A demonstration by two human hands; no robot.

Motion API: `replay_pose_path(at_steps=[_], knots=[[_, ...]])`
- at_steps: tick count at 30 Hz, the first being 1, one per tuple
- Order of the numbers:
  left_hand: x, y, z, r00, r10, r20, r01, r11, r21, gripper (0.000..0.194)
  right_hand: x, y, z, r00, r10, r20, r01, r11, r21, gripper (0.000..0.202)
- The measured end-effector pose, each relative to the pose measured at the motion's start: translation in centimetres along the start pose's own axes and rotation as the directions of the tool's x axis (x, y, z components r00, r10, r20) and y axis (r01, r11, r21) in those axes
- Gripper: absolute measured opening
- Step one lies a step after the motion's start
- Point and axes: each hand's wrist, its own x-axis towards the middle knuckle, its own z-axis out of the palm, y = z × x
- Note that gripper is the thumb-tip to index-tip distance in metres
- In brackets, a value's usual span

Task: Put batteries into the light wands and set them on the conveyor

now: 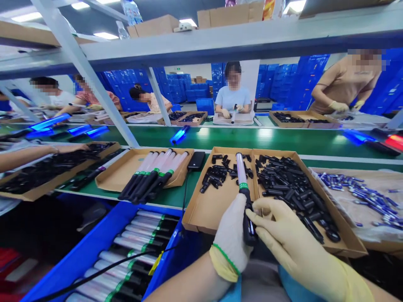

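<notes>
My left hand point(231, 233), in a white knit glove over a yellow one, is wrapped round the black handle of a light stick point(242, 170). The stick stands nearly upright, its pale tube and green band above my fist. My right hand point(289, 235), in a yellow rubber glove, presses its fingertips against the handle's right side; whether a small part sits under them is hidden. Behind both hands is a cardboard tray point(208, 209) with a divider, holding small black plastic parts point(217, 174) on the left and many more black pieces point(286, 184) on the right.
Several light sticks point(154, 172) lie in a shallow box point(108, 176), beside a black power bank point(197, 160). More fill a blue bin point(174, 235) crossed by a cable point(126, 264). Batteries point(362, 195) lie at right. Beyond runs a green conveyor point(220, 136); co-workers sit opposite.
</notes>
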Motion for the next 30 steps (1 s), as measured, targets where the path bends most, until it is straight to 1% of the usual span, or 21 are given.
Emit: replay_pose_path(at_steps=[3, 5, 6, 7, 8, 9, 10, 11, 12, 14, 15, 17, 19, 20, 22, 25, 26, 28, 30], knots=[[-0.7, 1.6, -0.2, 0.999, 0.034, -0.007, -0.033, 0.999, 0.038, 0.026, 1.3, 0.5, -0.4, 0.992, -0.051, 0.114, 0.046, 0.998, 0.046, 0.035], [-1.3, 3.5, -0.7, 0.997, 0.078, -0.014, -0.076, 0.991, 0.106, 0.027, 2.6, 1.5, -0.7, 0.987, -0.091, 0.129, 0.078, 0.992, 0.103, 0.039], [-1.7, 4.6, -1.0, 0.994, 0.109, -0.014, -0.106, 0.984, 0.144, 0.027, 3.3, 2.3, -0.8, 0.991, -0.078, 0.11, 0.065, 0.99, 0.122, 0.041], [-2.1, 5.9, -1.4, 0.987, 0.16, 0.003, -0.158, 0.973, 0.168, 0.029, 4.3, 3.2, -0.8, 0.996, -0.037, 0.084, 0.026, 0.992, 0.123, 0.043], [-2.6, 7.3, -1.8, 0.973, 0.231, 0.029, -0.232, 0.958, 0.171, 0.029, 5.3, 4.2, -0.7, 0.997, 0.023, 0.073, -0.03, 0.995, 0.094, 0.044], [-3.0, 8.6, -2.3, 0.953, 0.299, 0.057, -0.304, 0.939, 0.16, 0.029, 6.5, 5.1, -0.2, 0.992, 0.082, 0.092, -0.086, 0.995, 0.045, 0.044], [-3.4, 9.9, -2.7, 0.926, 0.369, 0.077, -0.376, 0.915, 0.143, 0.028, 7.9, 6.0, 0.5, 0.983, 0.121, 0.141, -0.121, 0.993, -0.011, 0.043], [-3.9, 11.0, -3.0, 0.899, 0.427, 0.096, -0.437, 0.89, 0.129, 0.028, 9.3, 6.7, 1.5, 0.967, 0.134, 0.215, -0.124, 0.99, -0.061, 0.042], [-4.3, 11.9, -3.3, 0.872, 0.477, 0.111, -0.488, 0.865, 0.117, 0.028, 10.8, 7.3, 2.9, 0.947, 0.117, 0.299, -0.093, 0.991, -0.092, 0.04], [-5.1, 13.2, -3.8, 0.827, 0.545, 0.133, -0.559, 0.823, 0.1, 0.028, 13.4, 7.7, 6.3, 0.899, 0.034, 0.437, 0.007, 0.996, -0.09, 0.037], [-5.5, 13.6, -3.9, 0.813, 0.565, 0.141, -0.579, 0.81, 0.094, 0.029, 14.5, 7.6, 8.1, 0.881, -0.006, 0.474, 0.05, 0.996, -0.079, 0.038], [-6.2, 13.9, -4.2, 0.799, 0.584, 0.144, -0.597, 0.798, 0.081, 0.031, 15.8, 7.1, 11.3, 0.852, -0.057, 0.521, 0.121, 0.989, -0.088, 0.042], [-6.7, 14.0, -4.7, 0.789, 0.6, 0.132, -0.611, 0.788, 0.072, 0.033, 16.1, 6.8, 13.3, 0.831, -0.087, 0.55, 0.179, 0.977, -0.115, 0.045], [-6.9, 14.1, -4.9, 0.783, 0.611, 0.119, -0.62, 0.781, 0.071, 0.033, 16.0, 6.9, 13.8, 0.821, -0.099, 0.562, 0.206, 0.97, -0.131, 0.046], [-7.1, 14.2, -5.5, 0.767, 0.636, 0.086, -0.641, 0.764, 0.07, 0.032, 15.5, 7.2, 13.8, 0.808, -0.117, 0.578, 0.255, 0.953, -0.164, 0.044], [-6.8, 14.3, -6.2, 0.762, 0.645, 0.053, -0.647, 0.76, 0.061, 0.03, 14.8, 7.6, 12.8, 0.805, -0.129, 0.58, 0.306, 0.927, -0.218, 0.032], [-6.7, 14.2, -6.4, 0.771, 0.635, 0.053, -0.637, 0.769, 0.056, 0.03, 14.6, 7.6, 12.6, 0.803, -0.131, 0.581, 0.319, 0.919, -0.233, 0.028], [-6.2, 14.0, -6.4, 0.812, 0.581, 0.062, -0.584, 0.81, 0.058, 0.03, 14.3, 7.1, 12.5, 0.794, -0.13, 0.594, 0.337, 0.907, -0.252, 0.023], [-5.8, 13.4, -6.2, 0.852, 0.519, 0.061, -0.523, 0.849, 0.074, 0.03, 14.0, 6.6, 12.7, 0.785, -0.119, 0.608, 0.34, 0.904, -0.261, 0.026]])
